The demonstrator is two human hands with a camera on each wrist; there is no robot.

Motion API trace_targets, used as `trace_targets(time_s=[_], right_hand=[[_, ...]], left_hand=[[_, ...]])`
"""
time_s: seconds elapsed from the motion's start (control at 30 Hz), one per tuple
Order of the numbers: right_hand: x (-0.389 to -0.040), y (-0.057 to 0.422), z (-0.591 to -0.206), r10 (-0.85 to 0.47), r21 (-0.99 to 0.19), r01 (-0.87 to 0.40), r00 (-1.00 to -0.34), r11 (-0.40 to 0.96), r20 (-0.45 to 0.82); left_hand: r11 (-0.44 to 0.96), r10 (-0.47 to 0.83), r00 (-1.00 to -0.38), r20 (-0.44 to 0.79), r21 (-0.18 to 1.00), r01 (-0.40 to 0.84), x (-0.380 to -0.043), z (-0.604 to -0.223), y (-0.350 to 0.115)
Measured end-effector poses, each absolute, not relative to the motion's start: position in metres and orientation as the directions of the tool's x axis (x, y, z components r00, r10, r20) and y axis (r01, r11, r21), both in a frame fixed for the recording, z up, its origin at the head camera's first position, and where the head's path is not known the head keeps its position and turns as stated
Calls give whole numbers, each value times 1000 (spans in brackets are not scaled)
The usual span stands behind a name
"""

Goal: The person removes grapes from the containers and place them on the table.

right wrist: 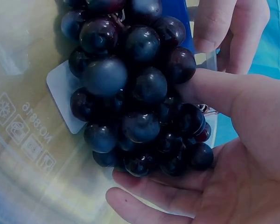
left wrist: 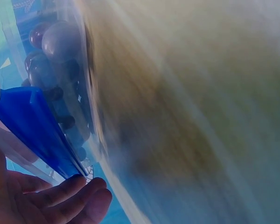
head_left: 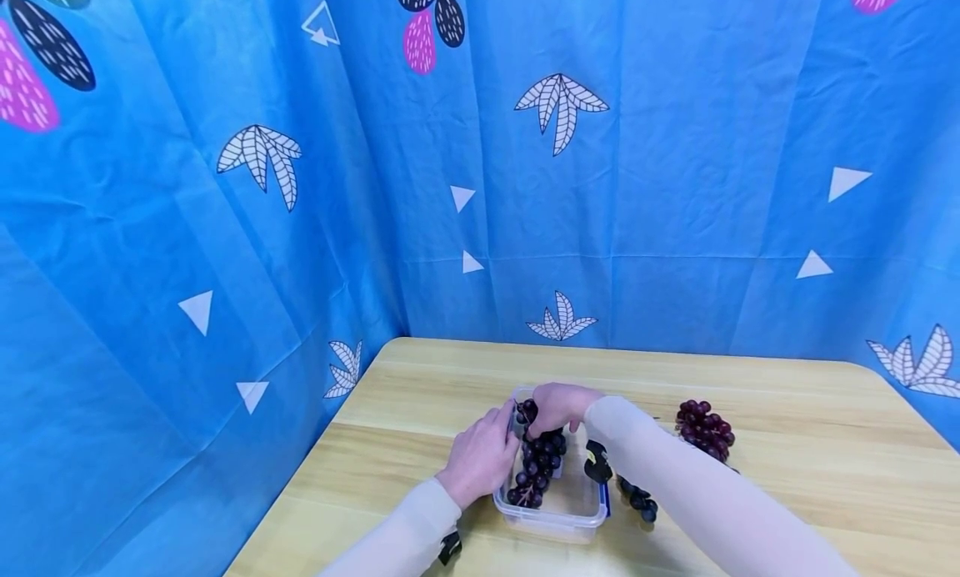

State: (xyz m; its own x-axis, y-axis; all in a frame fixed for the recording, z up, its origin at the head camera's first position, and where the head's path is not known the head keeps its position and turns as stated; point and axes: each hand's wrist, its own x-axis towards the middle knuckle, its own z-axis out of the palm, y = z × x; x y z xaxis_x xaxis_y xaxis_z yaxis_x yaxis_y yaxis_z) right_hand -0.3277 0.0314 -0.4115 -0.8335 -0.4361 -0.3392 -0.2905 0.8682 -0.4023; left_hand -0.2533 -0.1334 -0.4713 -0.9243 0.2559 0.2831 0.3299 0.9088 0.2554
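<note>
A clear plastic food container (head_left: 551, 523) with blue side clips stands on the table. Inside it lies a bunch of dark purple grapes (head_left: 538, 464), stretched along its left side. My right hand (head_left: 561, 403) reaches in at the far end and grips the bunch; in the right wrist view the thumb and fingers (right wrist: 177, 193) go round the grapes. My left hand (head_left: 482, 454) holds the container's left side. In the left wrist view its fingers are bent at the blue clip (left wrist: 39, 126); its thumb is hidden there.
Right of the container, partly behind my right forearm, lie a bunch of red grapes (head_left: 705, 431) and some dark grapes (head_left: 639, 502). A white tag (right wrist: 65, 98) shows beside the gripped bunch. Blue patterned cloth (head_left: 675, 185) hangs behind the wooden table (head_left: 840, 444).
</note>
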Motion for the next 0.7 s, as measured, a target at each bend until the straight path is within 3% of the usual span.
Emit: trace_targets(time_s=[0.7], right_hand=[[-326, 39, -415, -469, -480, -280, -816, 832, -338]], left_hand=[[912, 250, -926, 282, 251, 323, -253, -472, -133]])
